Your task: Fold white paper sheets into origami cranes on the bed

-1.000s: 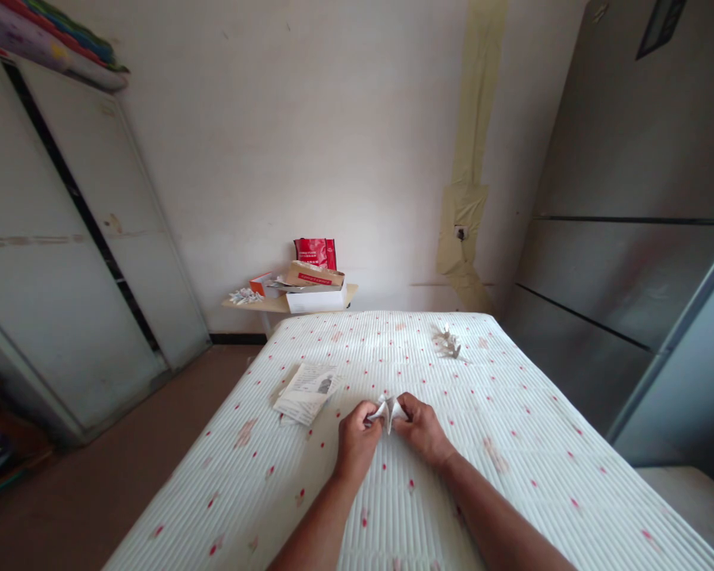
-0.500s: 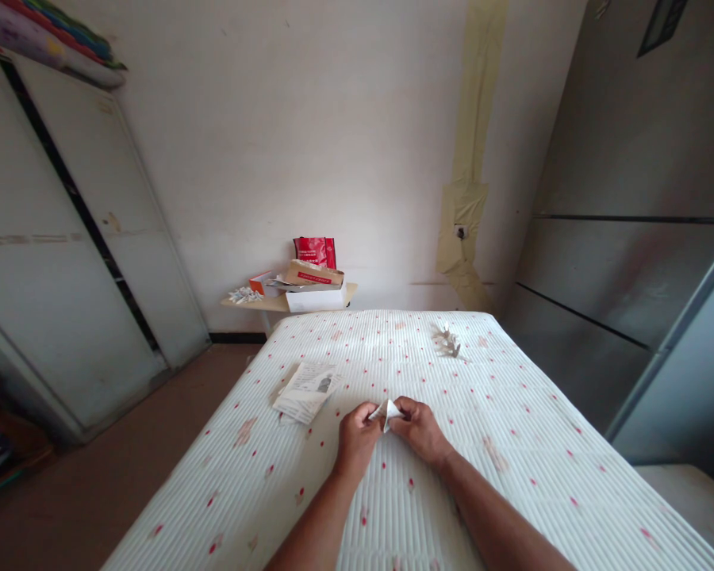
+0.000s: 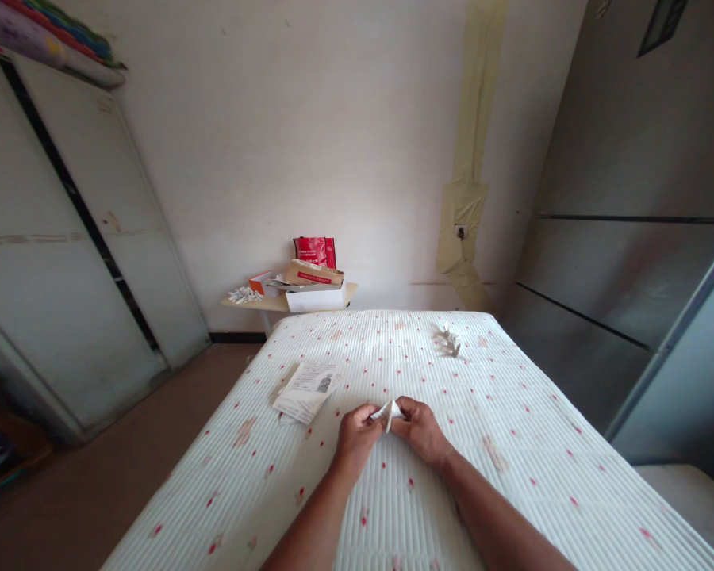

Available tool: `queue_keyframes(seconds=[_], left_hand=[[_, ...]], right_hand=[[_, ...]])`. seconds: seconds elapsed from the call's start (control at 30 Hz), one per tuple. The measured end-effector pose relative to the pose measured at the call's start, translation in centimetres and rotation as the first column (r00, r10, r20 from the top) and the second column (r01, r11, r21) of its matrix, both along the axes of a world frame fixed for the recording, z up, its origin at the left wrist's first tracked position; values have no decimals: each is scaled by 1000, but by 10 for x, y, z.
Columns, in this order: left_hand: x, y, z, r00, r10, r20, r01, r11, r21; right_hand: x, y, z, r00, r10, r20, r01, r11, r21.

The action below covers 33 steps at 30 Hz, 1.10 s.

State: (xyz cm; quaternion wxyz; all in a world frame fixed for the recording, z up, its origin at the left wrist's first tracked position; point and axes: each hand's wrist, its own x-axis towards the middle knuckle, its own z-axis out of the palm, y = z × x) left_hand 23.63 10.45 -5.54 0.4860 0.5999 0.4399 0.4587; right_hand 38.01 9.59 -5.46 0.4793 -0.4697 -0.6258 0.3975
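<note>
Both my hands meet over the middle of a white bed (image 3: pixel 512 476) with small red marks. A small folded piece of white paper (image 3: pixel 386 411) sits between them. My left hand (image 3: pixel 357 436) pinches its left side with closed fingers. My right hand (image 3: pixel 420 428) pinches its right side in the same way. The paper is held just above the bed cover. Most of it is hidden by my fingers.
A stack of printed paper sheets (image 3: pixel 306 390) lies on the bed to the left. Several small folded paper figures (image 3: pixel 447 342) lie near the far end. A side table (image 3: pixel 262 304) with boxes and a red bag (image 3: pixel 315 251) stands by the wall. Wardrobes flank both sides.
My hands have closed in on the folded paper, so less of it shows. They stay at about the same place on the bed.
</note>
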Motion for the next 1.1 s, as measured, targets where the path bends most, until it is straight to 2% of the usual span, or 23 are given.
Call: queue_keyframes(seconds=[0.1, 0.2, 0.37, 0.47, 0.67, 0.77, 0.97, 1.1], left_hand=[[-2, -2, 3, 994, -102, 50, 103, 994, -21], [-1, -2, 2, 990, -137, 29, 137, 990, 26], [2, -1, -4, 998, -25, -60, 33, 991, 132], [2, 0, -5, 998, 27, -65, -19, 992, 124], [-2, 1, -4, 997, 62, -44, -57, 993, 106], [-2, 2, -4, 998, 66, -5, -65, 994, 83], [-2, 1, 0, 994, 55, 96, -60, 997, 44], [-2, -3, 9, 982, 51, 184, -45, 998, -38]], right_hand=[[1, 1, 1, 999, -4, -41, 4, 1000, -13], [1, 1, 1, 997, -11, -71, 9, 1000, -20], [1, -1, 3, 998, -30, -47, 29, 999, -23], [-1, -1, 4, 999, -26, -46, 24, 999, -46], [-4, -2, 5, 984, 43, -171, -59, 994, -91], [-5, -3, 4, 983, 48, -176, -65, 994, -88], [-4, -2, 6, 996, -79, -52, 78, 997, -24], [-4, -1, 10, 989, -126, -78, 129, 991, 32]])
